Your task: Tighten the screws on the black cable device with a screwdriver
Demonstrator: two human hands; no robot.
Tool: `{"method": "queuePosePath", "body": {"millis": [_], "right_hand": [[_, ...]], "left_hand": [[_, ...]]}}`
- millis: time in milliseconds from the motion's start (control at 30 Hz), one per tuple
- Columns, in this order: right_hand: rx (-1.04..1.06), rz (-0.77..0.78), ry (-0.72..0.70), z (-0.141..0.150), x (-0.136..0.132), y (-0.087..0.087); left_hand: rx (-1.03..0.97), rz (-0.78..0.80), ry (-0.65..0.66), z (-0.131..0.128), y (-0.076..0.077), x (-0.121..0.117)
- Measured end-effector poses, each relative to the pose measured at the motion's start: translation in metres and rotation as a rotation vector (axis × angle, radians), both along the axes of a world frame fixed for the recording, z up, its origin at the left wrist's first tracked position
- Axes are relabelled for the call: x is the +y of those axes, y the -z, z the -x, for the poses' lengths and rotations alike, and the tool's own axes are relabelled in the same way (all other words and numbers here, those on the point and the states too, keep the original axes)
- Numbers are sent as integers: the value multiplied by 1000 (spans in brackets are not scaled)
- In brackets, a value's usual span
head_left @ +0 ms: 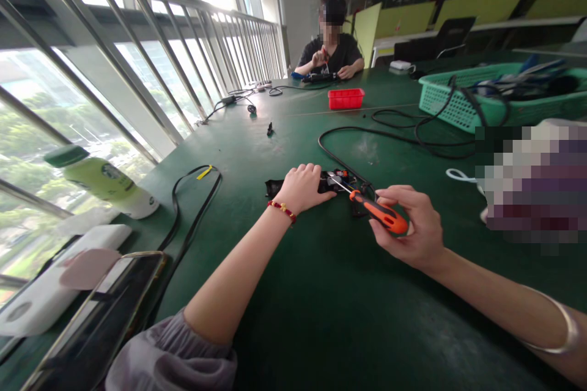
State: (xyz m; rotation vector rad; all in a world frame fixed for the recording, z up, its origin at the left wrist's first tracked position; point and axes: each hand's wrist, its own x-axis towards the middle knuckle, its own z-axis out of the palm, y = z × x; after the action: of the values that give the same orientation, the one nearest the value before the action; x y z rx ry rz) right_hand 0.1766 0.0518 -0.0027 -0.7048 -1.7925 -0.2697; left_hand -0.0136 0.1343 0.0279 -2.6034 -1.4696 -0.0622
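Note:
A black elongated device [275, 187] lies on the green table, its right part opened to show small wires and parts. My left hand [302, 186] is wrapped over its middle and presses it down, hiding much of it. In my right hand [415, 229] is a screwdriver [383, 212] with an orange and black handle, pinched between thumb and fingers. The metal shaft slants up and left, with its tip at the device's exposed inside. Whether the tip sits in a screw is too small to tell. A black cable [337, 149] runs from the device's right end.
A red tray [345, 99] and a green basket [444, 101] of tools and cables stand farther back. Left are a bottle [107, 183], a phone [103, 317], a white case-like object [27, 305] and a black strap [202, 214]. Across the table a person [337, 52] works on a similar device.

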Motion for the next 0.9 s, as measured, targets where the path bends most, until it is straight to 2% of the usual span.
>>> {"method": "queuePosePath", "body": {"millis": [167,333,433,567,767,900], "right_hand": [[-20,36,-48,1,-1,-4],[-48,53,-60,1,-4,-10],[-11,48,-63,1,-5,-5],[51,43,-134,4,-5,0],[-59,13,-109,8,-9,-5],[13,46,-118,9,-11,-2]], "left_hand": [[-96,-72,104,13,11,11],[-130,-108,144,16,14,11],[-141,-128,147,16,15,10],[-146,-135,126,14,14,7],[-155,-100,72,12,11,4],[-173,-118,89,12,11,3]]}}
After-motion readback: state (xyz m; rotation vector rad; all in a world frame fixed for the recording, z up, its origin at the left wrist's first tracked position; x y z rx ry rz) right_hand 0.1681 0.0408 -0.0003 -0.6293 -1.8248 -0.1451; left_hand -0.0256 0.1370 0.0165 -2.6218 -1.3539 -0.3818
